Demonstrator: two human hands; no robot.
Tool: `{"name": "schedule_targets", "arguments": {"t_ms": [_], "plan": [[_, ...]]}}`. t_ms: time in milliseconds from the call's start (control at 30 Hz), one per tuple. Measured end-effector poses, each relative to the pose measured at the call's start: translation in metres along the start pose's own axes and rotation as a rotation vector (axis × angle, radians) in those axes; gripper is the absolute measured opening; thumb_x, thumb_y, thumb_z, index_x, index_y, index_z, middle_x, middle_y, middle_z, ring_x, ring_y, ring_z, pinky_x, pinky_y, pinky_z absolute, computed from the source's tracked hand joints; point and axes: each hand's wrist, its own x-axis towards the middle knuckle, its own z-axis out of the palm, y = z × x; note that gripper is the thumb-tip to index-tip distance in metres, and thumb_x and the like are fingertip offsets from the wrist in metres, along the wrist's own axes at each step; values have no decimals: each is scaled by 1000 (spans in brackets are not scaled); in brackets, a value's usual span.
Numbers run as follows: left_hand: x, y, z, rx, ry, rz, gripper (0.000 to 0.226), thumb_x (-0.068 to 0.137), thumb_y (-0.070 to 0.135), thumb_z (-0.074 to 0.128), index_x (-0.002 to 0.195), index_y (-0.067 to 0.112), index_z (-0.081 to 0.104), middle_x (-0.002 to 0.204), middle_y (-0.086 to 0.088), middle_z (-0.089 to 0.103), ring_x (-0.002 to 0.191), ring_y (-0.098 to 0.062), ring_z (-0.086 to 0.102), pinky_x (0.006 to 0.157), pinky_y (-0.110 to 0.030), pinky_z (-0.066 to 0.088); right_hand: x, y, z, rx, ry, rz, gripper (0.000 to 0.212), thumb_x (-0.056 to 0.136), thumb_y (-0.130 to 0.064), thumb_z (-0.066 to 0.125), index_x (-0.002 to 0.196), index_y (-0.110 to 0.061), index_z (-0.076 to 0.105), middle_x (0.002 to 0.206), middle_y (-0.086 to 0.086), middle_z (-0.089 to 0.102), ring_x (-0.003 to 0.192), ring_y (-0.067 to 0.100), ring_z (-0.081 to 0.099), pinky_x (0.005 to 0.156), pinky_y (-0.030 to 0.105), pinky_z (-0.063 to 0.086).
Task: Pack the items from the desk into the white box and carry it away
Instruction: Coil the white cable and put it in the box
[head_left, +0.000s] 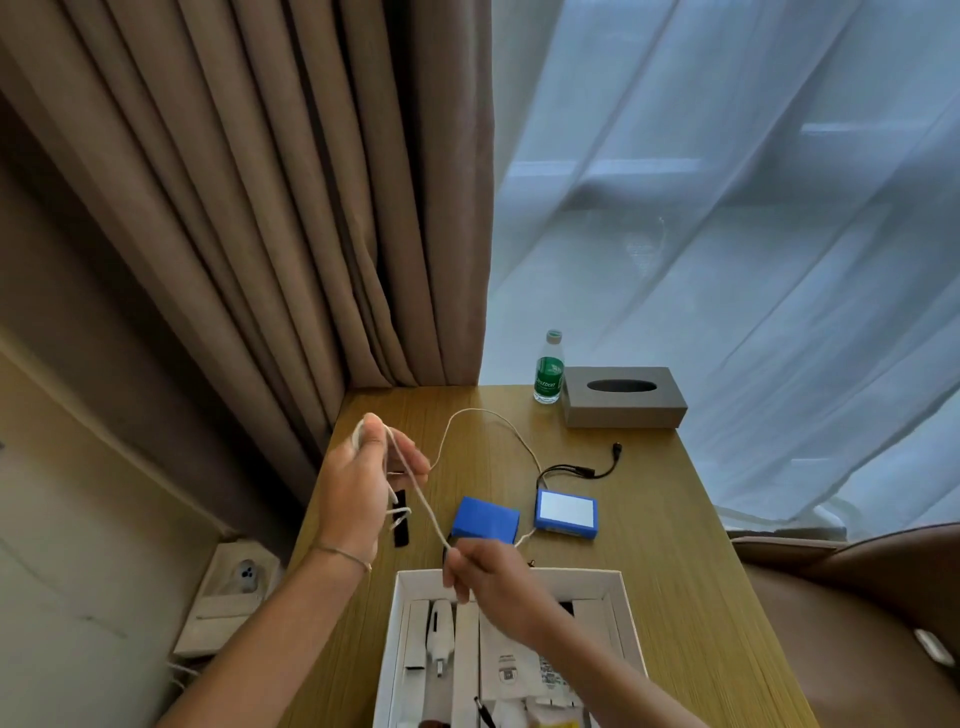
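Nearest you, the white box (626, 597) sits open at the worktop's (675, 519) near edge, holding white packets and a white tool. Over its far rim your right hand (488, 574) pinches the white cable (483, 415); your left hand (358, 499) holds its coils closed in the grip. Beyond lie two blue packs (485, 518), a black lead (587, 470), then a bottle (549, 366) and tissue box (623, 397) at the far edge.

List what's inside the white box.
In the white box: a white pen-like device, printed packets and a black plug. The right hand and forearm cover the middle.
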Motion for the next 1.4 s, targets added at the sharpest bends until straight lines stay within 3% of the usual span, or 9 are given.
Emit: {"name": "schedule_targets", "arguments": {"t_ms": [233, 433, 567, 667, 833, 1000, 1133, 1267, 1400], "plan": [[1, -26, -21, 460, 33, 284, 50, 103, 51, 27, 69, 20, 47, 58, 4, 43, 50, -9, 40, 49, -32, 37, -12, -23, -21, -281, -54, -148, 34, 103, -38, 47, 81, -22, 67, 66, -6, 58, 57, 3, 48, 64, 30, 47], [-33, -24, -12, 518, -660, 184, 96, 71, 94, 16, 68, 7, 56, 59, 5, 54, 49, -2, 44, 55, -14, 39, -4, -89, -84, 84, 127, -322, 28, 98, -34, 62, 72, -23, 63, 58, -10, 52, 53, 8, 45, 53, 19, 41], [-42, -8, -12, 325, -823, 150, 80, 76, 87, 36, 72, 9, 54, 61, 3, 58, 52, -2, 46, 58, -10, 42, 7, -94, -97, 75, 263, -324, 36, 97, -34, 62, 74, -6, 63, 62, 4, 53, 57, 16, 47, 61, 31, 45], [-44, 4, -11, 324, -716, 162, 64, 89, 73, 41, 70, 14, 57, 60, 0, 57, 54, -12, 50, 59, -18, 44, 9, -84, -91, 120, 352, -311, 36, 100, -32, 57, 75, -6, 62, 61, 1, 51, 57, 11, 44, 59, 25, 41], [-16, 9, -10, 80, -103, 6, 50, 106, 44, 33, 92, 15, 72, 84, -7, 78, 58, -15, 61, 45, -20, 44, -6, -53, -42, -3, 288, -163, 31, 104, -31, 50, 74, -30, 58, 58, -14, 55, 51, -1, 46, 52, 17, 39], [-1, 5, -1, -120, 5, -217, 50, 106, 42, 35, 86, 6, 63, 71, -10, 74, 64, -26, 69, 54, -33, 54, -32, -42, 18, -362, 11, -154, 36, 103, -44, 41, 79, -26, 60, 70, -4, 65, 65, 7, 58, 67, 30, 48], [-17, -13, 0, 238, -23, 57, 53, 102, 53, 33, 74, 14, 55, 53, 8, 45, 48, -10, 42, 46, -27, 36, -41, -67, 5, -329, -130, -219, 36, 100, -41, 44, 76, -22, 63, 62, -9, 55, 59, 5, 51, 59, 23, 40], [-35, -18, -5, 230, -325, 91, 97, 75, 91, 23, 70, -2, 48, 55, -4, 39, 50, -19, 34, 50, -32, 24, -40, -93, -40, 39, -143, -183, 27, 97, -33, 49, 73, -38, 61, 65, -15, 56, 61, 3, 49, 58, 17, 41], [-51, -13, -7, 232, -766, -54, 99, 66, 96, 27, 75, 1, 53, 62, -2, 53, 46, -8, 38, 42, -18, 27, -17, -91, -71, 19, 2, -255, 26, 100, -33, 57, 74, -30, 64, 63, -12, 56, 57, 4, 49, 58, 21, 43]]}}
